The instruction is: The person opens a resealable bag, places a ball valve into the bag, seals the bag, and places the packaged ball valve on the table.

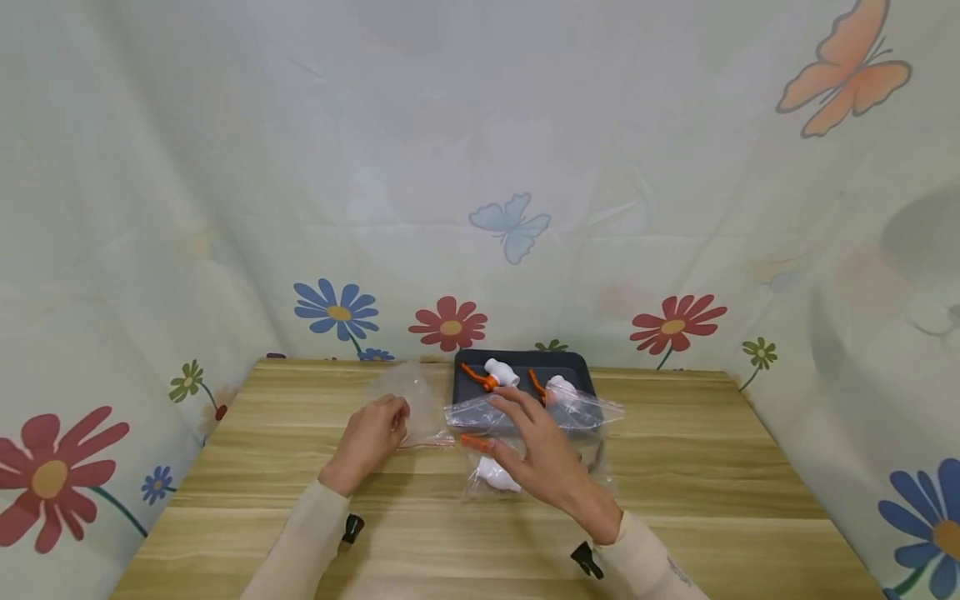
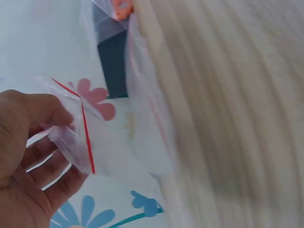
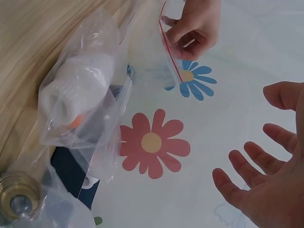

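Observation:
My left hand (image 1: 371, 437) pinches a clear zip bag (image 1: 422, 400) near its red seal strip, at the left of the table. In the left wrist view thumb and fingers hold the bag's (image 2: 118, 142) edge, and it looks empty. My right hand (image 1: 546, 467) hovers with fingers spread and holds nothing. Below it lies another clear bag with a white valve (image 1: 495, 475) and its orange handle (image 1: 475, 442). Beside that valve, the right wrist view shows a brass fitting (image 3: 19, 198) in clear plastic, partly out of frame.
A dark tray (image 1: 459, 367) stands at the back of the wooden table (image 1: 697, 475). In it lie a white valve (image 1: 501, 373) with an orange handle and a second valve (image 1: 561, 388), partly behind a bag. A flowered curtain (image 1: 585, 275) hangs behind.

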### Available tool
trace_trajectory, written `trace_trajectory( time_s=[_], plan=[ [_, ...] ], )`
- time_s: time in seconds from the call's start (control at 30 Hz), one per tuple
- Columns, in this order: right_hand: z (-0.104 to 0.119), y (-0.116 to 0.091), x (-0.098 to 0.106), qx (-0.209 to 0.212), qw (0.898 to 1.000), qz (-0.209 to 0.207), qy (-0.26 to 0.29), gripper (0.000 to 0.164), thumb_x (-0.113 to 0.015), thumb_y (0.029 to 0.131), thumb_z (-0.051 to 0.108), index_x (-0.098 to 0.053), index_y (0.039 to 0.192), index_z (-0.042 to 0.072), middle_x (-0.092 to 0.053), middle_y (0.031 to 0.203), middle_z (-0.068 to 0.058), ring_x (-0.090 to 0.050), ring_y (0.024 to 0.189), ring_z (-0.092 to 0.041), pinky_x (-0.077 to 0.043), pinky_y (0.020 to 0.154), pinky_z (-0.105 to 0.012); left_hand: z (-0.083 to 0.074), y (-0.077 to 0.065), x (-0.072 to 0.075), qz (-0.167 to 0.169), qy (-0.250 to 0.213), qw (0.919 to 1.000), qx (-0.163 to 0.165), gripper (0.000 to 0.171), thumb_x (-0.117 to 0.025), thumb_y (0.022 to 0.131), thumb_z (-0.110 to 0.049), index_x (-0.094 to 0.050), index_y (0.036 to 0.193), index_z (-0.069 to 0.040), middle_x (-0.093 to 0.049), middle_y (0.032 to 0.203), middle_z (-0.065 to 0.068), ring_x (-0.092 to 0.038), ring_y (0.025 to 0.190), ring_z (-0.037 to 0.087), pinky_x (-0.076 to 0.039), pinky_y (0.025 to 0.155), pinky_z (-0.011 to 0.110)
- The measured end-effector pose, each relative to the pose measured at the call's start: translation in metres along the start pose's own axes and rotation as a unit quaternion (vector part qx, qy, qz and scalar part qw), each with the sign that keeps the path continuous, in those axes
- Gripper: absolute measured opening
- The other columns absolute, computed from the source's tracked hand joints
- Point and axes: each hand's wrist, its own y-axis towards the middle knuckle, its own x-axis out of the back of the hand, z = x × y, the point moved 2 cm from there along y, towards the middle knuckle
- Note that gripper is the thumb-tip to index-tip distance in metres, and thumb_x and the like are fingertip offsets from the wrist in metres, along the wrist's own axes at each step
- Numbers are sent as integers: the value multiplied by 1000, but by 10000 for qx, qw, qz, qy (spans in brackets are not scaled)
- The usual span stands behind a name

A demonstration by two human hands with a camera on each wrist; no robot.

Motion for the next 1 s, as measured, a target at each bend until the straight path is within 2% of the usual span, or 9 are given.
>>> trace_trajectory(
  time_s=[0.17,0.33,0.5,0.77,1.0],
  plan=[
    [5,8,-3,5,9997,-133,194,54,-72,87,18,-52,137,12,-50,142,-9,-55,126,-25,-53,94,-45,-12,1,14,-688,-294,9970,-186,15,-70,76,2,-64,83,-10,-57,74,-3,-51,64,8,-46,58,26],
    [10,15,-8,-238,9984,-144,497,55,-72,88,19,-51,138,16,-49,144,-6,-54,128,-22,-51,98,-45,-24,1,27,-1253,-598,9901,-216,14,-69,78,3,-66,86,-8,-61,78,0,-57,66,9,-50,60,25],
    [15,20,-12,-408,9957,-306,771,54,-73,88,21,-52,137,18,-49,144,-2,-54,129,-22,-50,101,-45,-36,0,38,-1846,-965,9779,-153,15,-68,77,7,-66,85,-5,-65,80,3,-62,66,13,-53,60,27],
    [24,27,-15,-454,9928,-573,948,58,-76,85,22,-51,136,16,-56,134,-3,-58,118,-20,-56,88,-36,-58,0,51,-2509,-1344,9585,-158,15,-68,76,9,-65,85,-2,-65,81,7,-66,64,15,-54,60,34],
    [32,33,-12,-576,9897,-598,1168,59,-75,85,28,-49,138,19,-56,132,0,-58,117,-17,-57,89,-39,-76,2,59,-2936,-1627,9417,-225,14,-65,77,9,-65,85,-3,-65,81,8,-67,65,17,-48,49,17]
  ],
)
